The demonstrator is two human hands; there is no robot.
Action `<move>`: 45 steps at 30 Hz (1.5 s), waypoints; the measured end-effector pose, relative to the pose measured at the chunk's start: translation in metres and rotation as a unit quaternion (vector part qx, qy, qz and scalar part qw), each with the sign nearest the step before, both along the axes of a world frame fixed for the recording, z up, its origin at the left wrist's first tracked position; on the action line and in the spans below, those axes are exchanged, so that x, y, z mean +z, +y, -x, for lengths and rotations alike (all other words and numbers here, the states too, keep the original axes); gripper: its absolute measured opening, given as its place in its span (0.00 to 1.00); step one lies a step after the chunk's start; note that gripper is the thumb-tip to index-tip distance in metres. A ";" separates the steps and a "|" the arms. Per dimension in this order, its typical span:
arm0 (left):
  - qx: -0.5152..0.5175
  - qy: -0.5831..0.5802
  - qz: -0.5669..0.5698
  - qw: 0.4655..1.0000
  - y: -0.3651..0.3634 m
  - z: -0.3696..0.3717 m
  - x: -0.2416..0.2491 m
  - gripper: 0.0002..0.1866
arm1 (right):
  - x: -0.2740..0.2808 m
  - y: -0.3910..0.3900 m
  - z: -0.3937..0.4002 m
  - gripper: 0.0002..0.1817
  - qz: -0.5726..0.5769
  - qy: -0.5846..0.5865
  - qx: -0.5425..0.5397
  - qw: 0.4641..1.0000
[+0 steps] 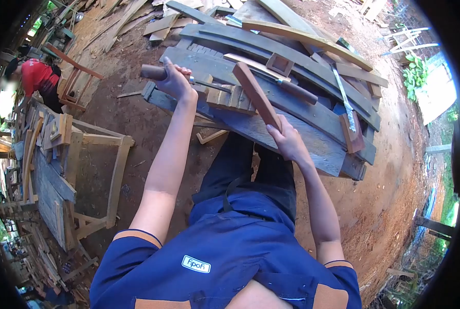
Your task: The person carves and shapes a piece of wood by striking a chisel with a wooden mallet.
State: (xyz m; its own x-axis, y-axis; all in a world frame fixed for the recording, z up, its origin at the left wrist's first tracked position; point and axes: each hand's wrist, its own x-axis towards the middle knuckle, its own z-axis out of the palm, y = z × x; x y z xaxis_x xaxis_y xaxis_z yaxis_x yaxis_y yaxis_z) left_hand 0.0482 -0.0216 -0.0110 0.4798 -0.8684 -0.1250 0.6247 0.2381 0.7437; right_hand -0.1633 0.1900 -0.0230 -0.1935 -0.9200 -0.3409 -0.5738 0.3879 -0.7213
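My left hand [177, 85] is closed around the brown wooden handle of a chisel [154, 72], thumb raised along it. The chisel's metal shank points right, over a notched wood block [229, 99] at the near edge of the workbench [302, 136]. In my right hand [287, 138] is a long reddish-brown wooden bar [257, 94], gripped at its near end. Its far end slants up and left, above the bench beside the notched block. A second chisel [298, 91] with a dark handle lies on the bench to the right.
Near the second chisel sits a small square wood piece [280, 64]. Long boards [312, 41] are piled along the bench's far side. A handsaw [349, 121] rests at the right end. Leftward stand a wooden frame table [117, 175] and a person in red [37, 77].
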 end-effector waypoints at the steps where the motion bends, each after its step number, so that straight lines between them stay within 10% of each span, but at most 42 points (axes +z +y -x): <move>1: 0.026 -0.003 -0.011 1.000 0.001 -0.003 -0.005 0.18 | -0.002 0.002 -0.003 0.25 -0.009 -0.024 -0.007 1.000; 8: 0.021 0.145 -0.070 0.987 -0.006 -0.008 0.007 0.17 | 0.000 0.004 -0.003 0.24 -0.018 -0.064 -0.026 0.997; 18: -0.091 -0.148 0.176 0.969 -0.005 0.033 0.029 0.19 | -0.002 0.003 -0.006 0.24 -0.020 -0.112 -0.041 0.993; 35: -0.113 -0.231 0.213 0.943 0.005 0.059 0.032 0.16 | 0.007 0.001 -0.007 0.22 -0.017 -0.100 -0.041 0.994; 41: -0.058 -0.400 0.243 0.882 0.002 0.076 0.014 0.21 | 0.121 -0.019 -0.010 0.21 0.243 -0.172 -0.052 0.953; 45: -0.021 -0.434 0.273 0.858 0.012 0.083 0.025 0.21 | 0.159 -0.029 -0.017 0.21 0.420 -0.022 -0.035 0.907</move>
State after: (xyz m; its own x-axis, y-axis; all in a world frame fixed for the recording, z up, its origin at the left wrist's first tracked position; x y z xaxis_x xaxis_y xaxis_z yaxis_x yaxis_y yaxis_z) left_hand -0.0345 -0.0099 0.0135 0.1540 -0.7021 0.6952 -0.0914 0.6904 0.7176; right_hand -0.1461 0.1607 0.1359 -0.2653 -0.8445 0.4651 -0.5317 -0.2743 -0.8013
